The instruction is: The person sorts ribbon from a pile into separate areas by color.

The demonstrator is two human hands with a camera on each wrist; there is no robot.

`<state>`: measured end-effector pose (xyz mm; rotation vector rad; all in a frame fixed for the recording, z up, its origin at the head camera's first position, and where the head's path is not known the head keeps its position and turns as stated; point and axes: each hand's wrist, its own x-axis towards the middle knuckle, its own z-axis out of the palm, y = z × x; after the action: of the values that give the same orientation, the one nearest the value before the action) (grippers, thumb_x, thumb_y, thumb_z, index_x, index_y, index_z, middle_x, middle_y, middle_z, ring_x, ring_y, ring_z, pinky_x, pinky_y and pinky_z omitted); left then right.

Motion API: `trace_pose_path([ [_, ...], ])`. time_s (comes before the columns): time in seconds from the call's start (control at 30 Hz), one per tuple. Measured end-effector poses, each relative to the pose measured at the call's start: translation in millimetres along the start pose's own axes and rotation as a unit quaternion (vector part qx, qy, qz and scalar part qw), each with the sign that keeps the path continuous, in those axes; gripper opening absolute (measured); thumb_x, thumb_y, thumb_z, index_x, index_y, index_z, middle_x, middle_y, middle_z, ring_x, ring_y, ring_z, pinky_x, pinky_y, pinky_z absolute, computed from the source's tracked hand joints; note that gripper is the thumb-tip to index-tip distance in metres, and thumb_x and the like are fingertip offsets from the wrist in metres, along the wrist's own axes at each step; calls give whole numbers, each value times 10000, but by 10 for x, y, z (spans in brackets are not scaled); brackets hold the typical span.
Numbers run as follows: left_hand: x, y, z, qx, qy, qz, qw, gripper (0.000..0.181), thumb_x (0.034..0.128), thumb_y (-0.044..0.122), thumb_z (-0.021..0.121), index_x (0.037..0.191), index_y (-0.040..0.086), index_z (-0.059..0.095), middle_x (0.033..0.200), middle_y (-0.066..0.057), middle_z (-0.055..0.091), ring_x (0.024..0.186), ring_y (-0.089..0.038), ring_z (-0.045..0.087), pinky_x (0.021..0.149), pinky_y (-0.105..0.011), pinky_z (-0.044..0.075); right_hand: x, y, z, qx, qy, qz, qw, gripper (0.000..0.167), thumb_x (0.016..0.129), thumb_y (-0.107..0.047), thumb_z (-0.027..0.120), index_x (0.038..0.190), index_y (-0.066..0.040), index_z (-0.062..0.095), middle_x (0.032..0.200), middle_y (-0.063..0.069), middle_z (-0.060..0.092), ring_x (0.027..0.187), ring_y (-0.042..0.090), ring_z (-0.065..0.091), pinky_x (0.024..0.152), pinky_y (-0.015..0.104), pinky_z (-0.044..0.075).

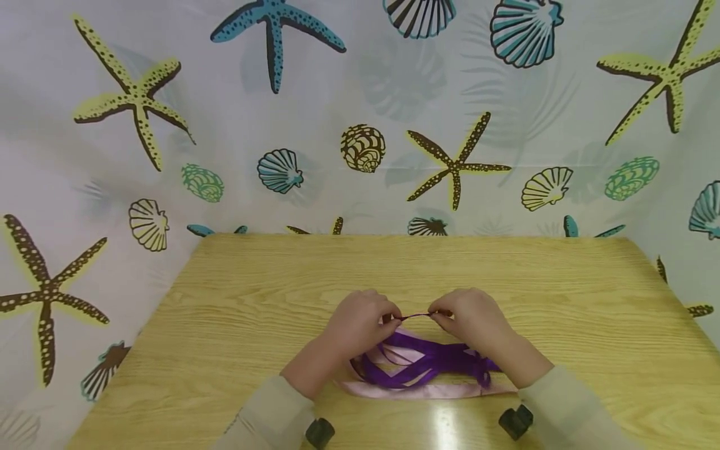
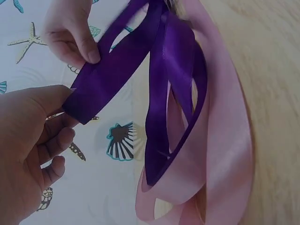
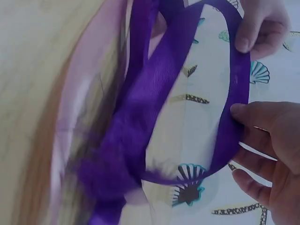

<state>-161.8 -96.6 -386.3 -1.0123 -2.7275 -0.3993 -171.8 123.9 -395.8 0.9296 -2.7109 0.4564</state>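
Observation:
A satiny purple ribbon (image 1: 450, 357) lies in loops over a pale pink ribbon (image 1: 405, 392) on the table. My left hand (image 1: 360, 322) pinches the purple ribbon near its cut end between thumb and fingers, as the left wrist view shows on the ribbon (image 2: 110, 77). A short way to the right, my right hand (image 1: 471, 319) pinches the same strip, which spans the gap between the hands. In the right wrist view this strip forms a wide loop back to a bunched, frayed-looking part (image 3: 110, 173), blurred there.
The wood-grain table (image 1: 270, 281) stretches out around the hands. Behind and beside it hangs a white cloth (image 1: 326, 106) printed with starfish and shells. A small black object sits by each sleeve cuff (image 1: 281, 406).

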Motion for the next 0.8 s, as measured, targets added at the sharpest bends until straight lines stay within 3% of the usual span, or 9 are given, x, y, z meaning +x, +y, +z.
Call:
trace_pose_path([
  [0.23, 2, -42, -77, -93, -77, -360, 9993, 59, 828, 202, 690, 862, 182, 734, 723, 107, 628, 683, -82, 505, 649, -269, 430, -50, 149, -173, 75, -320, 563, 9979, 119, 801, -83, 687, 912, -113, 719, 795, -49, 622, 760, 150, 574, 645, 306, 478],
  [0.8, -34, -220, -354, -310, 31, -840, 9960, 77, 823, 140, 693, 891, 127, 726, 766, 60, 616, 733, -109, 525, 635, -234, 455, -210, 506, -505, 180, -364, 1306, 9906, 115, 852, -102, 660, 943, -67, 721, 789, -12, 617, 715, 163, 552, 617, 335, 476],
])
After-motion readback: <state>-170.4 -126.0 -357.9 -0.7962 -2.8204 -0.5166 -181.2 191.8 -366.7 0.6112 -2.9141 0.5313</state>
